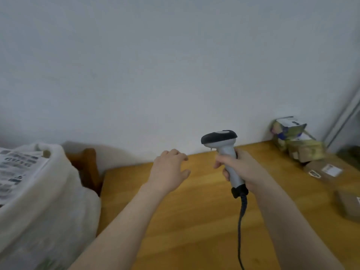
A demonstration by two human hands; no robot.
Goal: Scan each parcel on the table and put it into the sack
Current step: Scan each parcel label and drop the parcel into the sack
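Centrally: right hand (pixel 245 168) curled round the scanner (pixel 227 155) handle, head upright, cable (pixel 241 221) trailing to the bottom edge. Left hand (pixel 169 170) beside it, fingers loosely spread, holding nothing, over the wooden table (pixel 194 221). Parcels (pixel 303 147) clustered on the table at right of frame. White sack (pixel 50 195) lower left.

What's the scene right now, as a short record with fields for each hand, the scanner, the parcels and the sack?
left hand: open, holding nothing, above the table
right hand: grips the scanner by its handle
scanner: upright, cable trailing down
parcels: several at the table's right edge, some stacked
sack: white, left of the table, printed packet at its top
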